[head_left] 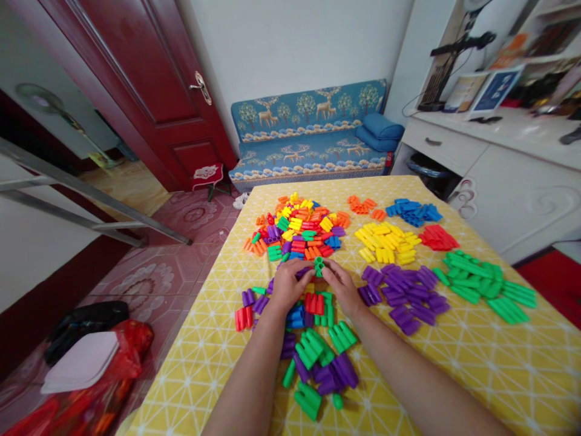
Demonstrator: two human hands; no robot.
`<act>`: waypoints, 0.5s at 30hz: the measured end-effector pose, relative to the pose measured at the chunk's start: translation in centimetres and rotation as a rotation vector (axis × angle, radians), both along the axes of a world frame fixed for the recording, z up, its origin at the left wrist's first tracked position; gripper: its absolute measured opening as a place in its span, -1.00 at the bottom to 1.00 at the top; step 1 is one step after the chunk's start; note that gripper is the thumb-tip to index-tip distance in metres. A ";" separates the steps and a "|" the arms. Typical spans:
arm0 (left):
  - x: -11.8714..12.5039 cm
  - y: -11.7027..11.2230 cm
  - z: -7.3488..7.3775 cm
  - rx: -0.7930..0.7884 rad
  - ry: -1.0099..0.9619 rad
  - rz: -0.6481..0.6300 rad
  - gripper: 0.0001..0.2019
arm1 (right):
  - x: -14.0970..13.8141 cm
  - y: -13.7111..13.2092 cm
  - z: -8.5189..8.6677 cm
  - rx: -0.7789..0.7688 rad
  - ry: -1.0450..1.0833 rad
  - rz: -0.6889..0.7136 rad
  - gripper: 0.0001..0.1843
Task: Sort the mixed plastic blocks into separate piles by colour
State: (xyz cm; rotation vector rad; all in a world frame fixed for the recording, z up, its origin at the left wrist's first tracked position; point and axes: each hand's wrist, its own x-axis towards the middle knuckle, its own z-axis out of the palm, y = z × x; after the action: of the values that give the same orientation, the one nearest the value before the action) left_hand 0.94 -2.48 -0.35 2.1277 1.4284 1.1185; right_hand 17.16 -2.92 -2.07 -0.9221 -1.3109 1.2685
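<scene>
My left hand (290,286) and my right hand (344,289) meet above the middle of the table. Between their fingertips they pinch a green plastic tube block (319,266), its round open ends facing me. Under and around my forearms lies a mixed group of pieces, among them a red block (314,303), a blue block (295,316), green blocks (310,348) and purple blocks (342,370). Just beyond my fingers spreads a larger heap of mixed colours (302,224). My left fingers partly cover a purple piece.
On the table's right side, pieces lie sorted by colour: purple (408,293), green (481,278), yellow (388,241), red (439,238), blue (413,211) and orange (362,204). A yellow patterned tablecloth (195,369) covers the table. Behind stands a blue sofa (299,145); a white cabinet (531,181) is at right.
</scene>
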 end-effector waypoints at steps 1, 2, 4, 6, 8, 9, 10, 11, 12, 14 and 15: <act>0.0 0.0 0.0 -0.001 0.001 0.000 -0.83 | 0.0 0.0 0.0 -0.003 -0.001 0.002 -0.58; 0.0 0.0 0.1 -0.001 0.003 0.001 -0.83 | 0.0 0.0 -0.1 -0.008 -0.001 0.004 -0.57; 0.0 0.0 0.1 -0.003 0.006 0.002 -0.84 | 0.0 0.0 -0.1 -0.020 0.003 0.008 -0.56; 0.0 0.0 0.2 -0.003 0.010 0.002 -0.84 | 0.0 0.1 -0.2 -0.026 0.011 0.011 -0.57; 0.0 0.0 0.2 0.000 0.014 -0.001 -0.84 | 0.0 0.0 -0.2 -0.028 0.015 0.013 -0.57; 0.0 -0.1 0.2 0.002 0.016 -0.003 -0.84 | 0.0 0.0 -0.1 -0.030 0.016 0.013 -0.57; 0.0 -0.1 0.2 0.003 0.019 -0.005 -0.84 | 0.0 0.0 -0.1 -0.032 0.017 0.012 -0.57; 0.0 -0.1 0.2 0.004 0.022 -0.006 -0.84 | 0.0 0.0 -0.1 -0.036 0.017 0.011 -0.57; 0.0 -0.1 0.2 0.004 0.026 -0.006 -0.84 | 0.0 0.0 0.0 -0.041 0.016 0.011 -0.57; -0.1 -0.1 0.1 0.004 0.032 -0.003 -0.84 | -0.1 0.0 0.0 -0.043 0.015 0.011 -0.57; -0.1 0.0 0.1 0.003 0.035 0.000 -0.84 | -0.1 0.0 0.0 -0.041 0.015 0.013 -0.57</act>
State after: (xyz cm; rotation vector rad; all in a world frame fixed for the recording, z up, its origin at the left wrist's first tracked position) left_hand 0.86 -2.52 -0.28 2.1594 1.4433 1.0893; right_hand 17.10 -2.92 -2.10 -0.9328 -1.2846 1.3144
